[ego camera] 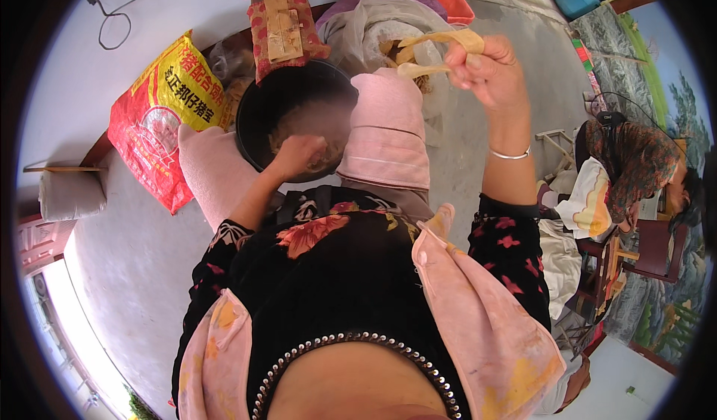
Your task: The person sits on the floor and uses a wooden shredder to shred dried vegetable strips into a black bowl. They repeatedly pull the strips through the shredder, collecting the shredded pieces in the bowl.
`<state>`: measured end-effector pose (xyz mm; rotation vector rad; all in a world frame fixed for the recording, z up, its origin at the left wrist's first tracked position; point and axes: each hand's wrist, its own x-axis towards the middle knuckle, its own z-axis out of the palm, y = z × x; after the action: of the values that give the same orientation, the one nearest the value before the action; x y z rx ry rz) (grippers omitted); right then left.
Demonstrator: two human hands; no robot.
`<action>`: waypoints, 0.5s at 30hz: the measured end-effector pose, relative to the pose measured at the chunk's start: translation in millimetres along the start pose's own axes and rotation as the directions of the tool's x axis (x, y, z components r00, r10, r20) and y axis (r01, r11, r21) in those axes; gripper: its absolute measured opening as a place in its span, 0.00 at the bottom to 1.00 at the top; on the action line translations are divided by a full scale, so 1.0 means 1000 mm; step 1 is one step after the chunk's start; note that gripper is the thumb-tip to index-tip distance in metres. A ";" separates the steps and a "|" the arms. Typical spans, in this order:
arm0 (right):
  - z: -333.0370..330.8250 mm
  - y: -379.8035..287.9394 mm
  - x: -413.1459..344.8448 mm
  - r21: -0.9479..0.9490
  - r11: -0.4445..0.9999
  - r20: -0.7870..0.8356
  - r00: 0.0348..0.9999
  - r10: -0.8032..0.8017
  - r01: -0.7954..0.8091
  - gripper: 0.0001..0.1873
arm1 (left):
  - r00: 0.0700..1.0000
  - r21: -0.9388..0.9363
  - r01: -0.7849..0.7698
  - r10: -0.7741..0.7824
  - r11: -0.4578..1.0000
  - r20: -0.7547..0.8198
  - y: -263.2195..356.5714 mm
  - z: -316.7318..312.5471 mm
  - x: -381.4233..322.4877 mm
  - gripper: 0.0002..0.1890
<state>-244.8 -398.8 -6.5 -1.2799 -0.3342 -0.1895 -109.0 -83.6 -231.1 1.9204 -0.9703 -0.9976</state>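
Note:
My right hand [487,73] is raised on the right and grips a flat, tan, flexible strip [437,39]. The strip bends around the fingers, and a paler end points left from beneath them. Down in a black tub [255,92] between my knees, my left hand [302,154] has its fingers curled over pale brown pieces [313,120]. Blur and the hand itself hide whether it holds any of them. Pink towelling [386,123] wraps the knee beside the tub's right side. Past that knee, a white plastic sack [358,25] stands rolled open, with brown strips [417,56] inside.
A red and yellow feed sack [162,123] stands left of the tub. Beyond the tub's far rim, a wooden block [284,33] lies on red dotted cloth [308,22]. An orange-red plastic container [451,5] is behind the white sack. Another person [633,157] bends over at right, near a wooden chair [655,246].

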 end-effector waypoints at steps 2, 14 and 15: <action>0.053 0.001 0.006 -0.216 0.976 0.148 0.989 0.000 0.033 0.06 | 0.972 -0.670 0.230 -0.195 0.705 0.128 0.051 -0.012 -0.003 0.30; 0.145 0.157 0.022 -0.304 0.800 0.478 0.644 0.598 -0.517 0.09 | 0.988 -0.530 -0.152 0.137 0.834 -0.068 0.157 -0.090 -0.042 0.14; 0.124 0.159 0.018 -0.098 0.818 0.346 0.751 0.562 -0.567 0.12 | 0.980 -0.500 -0.201 0.172 0.843 -0.104 0.166 -0.098 -0.059 0.15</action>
<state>-193.7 -234.5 -113.6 -1.3462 -0.2413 0.5802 -93.9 -77.7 -30.6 1.3761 -0.7487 -0.9634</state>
